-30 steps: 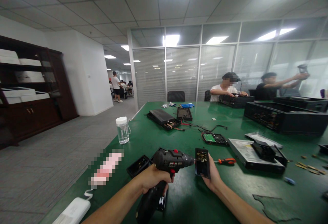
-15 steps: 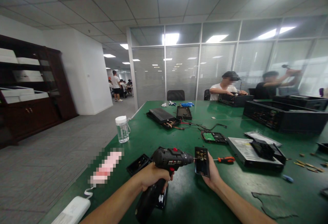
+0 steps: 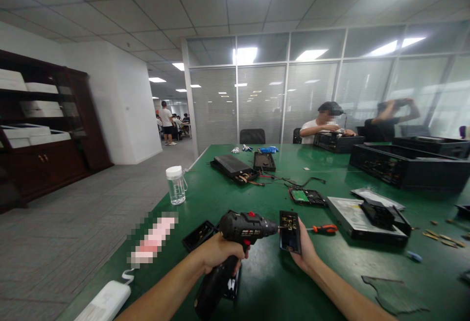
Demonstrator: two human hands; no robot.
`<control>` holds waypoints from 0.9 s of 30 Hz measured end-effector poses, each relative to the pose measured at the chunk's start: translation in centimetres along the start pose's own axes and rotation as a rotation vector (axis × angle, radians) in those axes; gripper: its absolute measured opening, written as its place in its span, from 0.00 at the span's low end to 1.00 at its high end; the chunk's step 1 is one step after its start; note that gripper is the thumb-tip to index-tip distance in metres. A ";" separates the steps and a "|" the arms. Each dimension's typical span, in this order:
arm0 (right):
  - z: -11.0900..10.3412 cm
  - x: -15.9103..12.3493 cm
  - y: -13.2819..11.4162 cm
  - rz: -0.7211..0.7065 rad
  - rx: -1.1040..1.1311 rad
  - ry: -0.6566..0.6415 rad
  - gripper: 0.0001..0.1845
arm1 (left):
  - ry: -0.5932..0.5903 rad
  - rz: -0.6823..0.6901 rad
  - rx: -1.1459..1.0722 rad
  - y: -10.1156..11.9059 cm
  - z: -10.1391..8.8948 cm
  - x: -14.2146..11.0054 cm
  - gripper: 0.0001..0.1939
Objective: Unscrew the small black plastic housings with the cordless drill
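Note:
My left hand (image 3: 224,252) is wrapped round the handle of a black cordless drill (image 3: 246,228) with red buttons. The drill lies level, its bit pointing right. In my right hand (image 3: 305,248) is a small flat black device (image 3: 290,232), tilted up, with gold-coloured parts showing in its upper half. The bit's tip meets or nearly meets the device's left edge; I cannot tell whether it touches. Behind the drill sits an open black case (image 3: 199,235). Another dark glossy piece (image 3: 232,284) lies partly hidden below my left hand. An orange-handled screwdriver (image 3: 323,229) rests just past my right hand.
On the green table (image 3: 264,282) stand a clear bottle (image 3: 176,186) and a white power strip (image 3: 105,302). Farther back lie a black box (image 3: 233,166) with wires and a green circuit board (image 3: 301,195). At right are a silver drive (image 3: 352,215) and computer cases (image 3: 411,166). Co-workers sit beyond.
My hands, the drill and the device stay almost still. Across the table, the co-worker in black has drawn both raised arms toward their head, and the one in white has shifted a hand.

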State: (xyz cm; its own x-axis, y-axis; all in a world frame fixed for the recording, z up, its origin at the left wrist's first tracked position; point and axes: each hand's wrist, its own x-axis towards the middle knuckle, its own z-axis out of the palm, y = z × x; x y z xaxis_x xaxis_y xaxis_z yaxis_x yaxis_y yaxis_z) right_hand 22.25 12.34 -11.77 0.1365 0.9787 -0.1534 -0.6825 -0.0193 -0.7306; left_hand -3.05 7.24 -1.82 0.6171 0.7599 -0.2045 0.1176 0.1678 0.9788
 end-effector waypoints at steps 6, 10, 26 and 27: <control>0.0 -0.1 0.0 0.005 -0.002 -0.032 0.19 | 0.011 -0.011 -0.021 0.0 0.0 0.0 0.09; 0.0 0.1 0.0 -0.008 0.006 -0.031 0.18 | 0.002 -0.001 -0.007 -0.2 -0.1 0.1 0.10; 0.5 -0.4 -0.2 -0.017 0.018 -0.037 0.17 | 0.026 -0.025 -0.022 0.0 -0.1 0.1 0.09; 0.5 -0.4 -0.2 -0.016 0.013 -0.036 0.17 | 0.028 -0.021 -0.022 -0.1 -0.1 0.1 0.09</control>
State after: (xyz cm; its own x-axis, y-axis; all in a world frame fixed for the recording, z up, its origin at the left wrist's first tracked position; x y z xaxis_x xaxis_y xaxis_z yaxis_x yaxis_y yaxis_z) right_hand 22.00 12.08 -11.28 0.1215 0.9856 -0.1177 -0.6899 -0.0014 -0.7239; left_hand -3.05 7.34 -1.89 0.5928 0.7732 -0.2252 0.1131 0.1969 0.9739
